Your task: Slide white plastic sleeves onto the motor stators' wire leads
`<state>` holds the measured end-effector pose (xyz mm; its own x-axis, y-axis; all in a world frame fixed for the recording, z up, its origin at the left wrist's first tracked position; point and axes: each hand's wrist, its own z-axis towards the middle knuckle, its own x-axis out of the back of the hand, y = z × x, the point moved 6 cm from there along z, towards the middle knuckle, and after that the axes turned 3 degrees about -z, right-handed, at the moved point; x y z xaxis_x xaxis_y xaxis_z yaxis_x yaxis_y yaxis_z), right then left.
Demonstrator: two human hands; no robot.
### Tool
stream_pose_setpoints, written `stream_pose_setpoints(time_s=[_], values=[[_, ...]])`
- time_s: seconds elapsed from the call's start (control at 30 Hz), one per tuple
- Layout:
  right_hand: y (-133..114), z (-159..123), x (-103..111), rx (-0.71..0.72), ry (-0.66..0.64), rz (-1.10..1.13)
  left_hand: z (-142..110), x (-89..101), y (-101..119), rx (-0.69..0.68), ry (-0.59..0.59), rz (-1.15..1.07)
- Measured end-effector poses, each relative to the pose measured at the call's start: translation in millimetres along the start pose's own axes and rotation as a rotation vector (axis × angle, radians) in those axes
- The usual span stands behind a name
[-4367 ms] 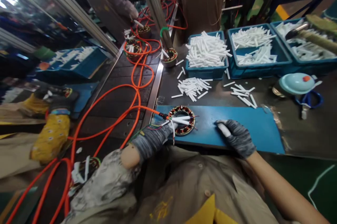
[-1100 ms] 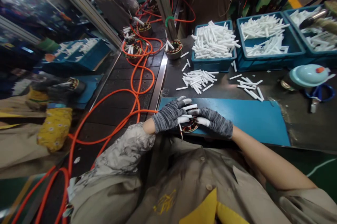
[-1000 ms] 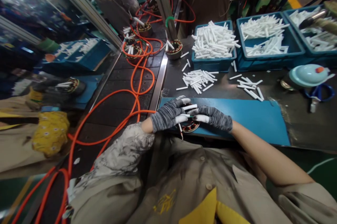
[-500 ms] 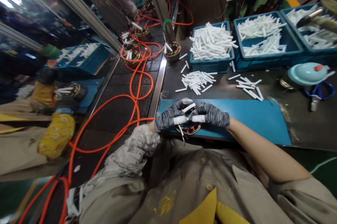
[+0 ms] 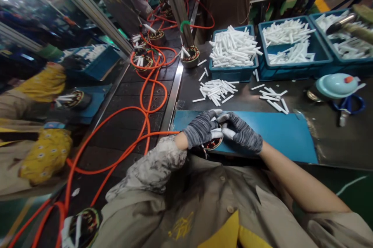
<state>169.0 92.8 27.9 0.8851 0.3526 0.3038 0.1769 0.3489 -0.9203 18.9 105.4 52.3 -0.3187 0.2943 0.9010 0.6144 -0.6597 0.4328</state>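
Observation:
A round motor stator (image 5: 212,144) with reddish copper windings sits at the front edge of the blue mat (image 5: 279,133), mostly covered by my gloved hands. My left hand (image 5: 201,127) lies over its top and left side with bent fingers, gripping it. At the right side of the stator, my right hand (image 5: 244,131) is closed, thumb and fingertips drawn together close to the left fingertips. What the right fingertips pinch is too small and hidden to make out. Loose white tubes (image 5: 217,91) lie just beyond the mat.
Blue bins (image 5: 233,72) of white tubes stand at the back. To the right are a light-blue lidded container (image 5: 336,85), blue-handled scissors (image 5: 346,108) and a hammer (image 5: 344,23). Orange hose (image 5: 145,116) loops on my left among other stators (image 5: 190,57). A co-worker's gloved hands (image 5: 55,104) are further left.
My left hand has shifted right over the stator, covering more of it, and my right hand has moved slightly right. The white tube seen between my hands is now hidden. A co-worker's hand has reached to a bin.

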Motion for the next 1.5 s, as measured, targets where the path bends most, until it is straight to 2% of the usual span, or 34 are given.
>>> stream_pose_setpoints(time_s=[0.03,0.1,0.17,0.2,0.23,0.27,0.37,0.5,0.6,0.67,0.8,0.9,1.0,1.07,1.2,1.27,1.33,1.5], values=[[3.4,-4.1,12.3,-0.029,0.016,-0.042,-4.9,5.4,-2.1,0.015,0.021,-0.003],[14.7,-13.4,50.9,-0.109,0.124,-0.239,-24.0,18.6,-10.1,0.022,0.048,-0.036],[27.4,-23.7,100.5,-0.197,0.306,-0.585,-47.4,24.7,-17.4,-0.058,0.01,-0.114],[35.7,-27.8,121.9,-0.272,0.347,-0.756,-57.9,24.6,-21.2,-0.097,-0.004,-0.116],[43.9,-30.3,139.6,-0.347,0.362,-0.891,-66.2,22.6,-25.1,-0.122,-0.001,-0.086],[52.5,-30.6,151.2,-0.419,0.318,-0.993,-72.0,19.3,-28.6,-0.134,0.02,-0.032],[66.6,-25.1,163.9,-0.604,0.186,-1.205,-78.0,8.0,-32.8,-0.132,0.151,0.14],[59.3,-12.3,156.0,-0.748,0.115,-1.356,-77.2,2.2,-30.5,-0.076,0.274,0.205],[49.8,-5.9,149.1,-0.777,0.084,-1.372,-73.9,-2.2,-31.9,0.044,0.291,0.192],[44.1,-5.0,146.5,-0.792,0.079,-1.404,-69.8,-5.9,-30.9,0.116,0.35,0.218],[31.0,-6.6,144.5,-0.678,0.234,-1.464,-55.4,-14.6,-18.3,0.145,0.484,0.327],[32.6,-10.9,142.3,-0.58,0.352,-1.317,-45.2,-18.9,-10.6,0.153,0.501,0.329],[31.7,-13.7,128.0,-0.41,0.389,-0.988,-41.9,-20.4,-9.5,0.19,0.496,0.3],[17.9,-15.4,108.4,-0.254,0.369,-0.82,-42.6,-21.4,-10.4,0.212,0.498,0.299],[-25.3,-21.1,57.2,-0.029,0.261,-0.63,-45.9,-23.9,-9.9,0.193,0.514,0.319],[-37.5,-23.8,37.3,-0.03,0.225,-0.574,-46.9,-25.3,-10.3,0.195,0.5,0.328],[-38.7,-25.4,25.9,-0.093,0.224,-0.531,-47.3,-26.4,-11.5,0.207,0.477,0.33],[-32.1,-24.2,20.9,-0.148,0.257,-0.403,-45.4,-26.0,-13.2,0.214,0.46,0.304]])
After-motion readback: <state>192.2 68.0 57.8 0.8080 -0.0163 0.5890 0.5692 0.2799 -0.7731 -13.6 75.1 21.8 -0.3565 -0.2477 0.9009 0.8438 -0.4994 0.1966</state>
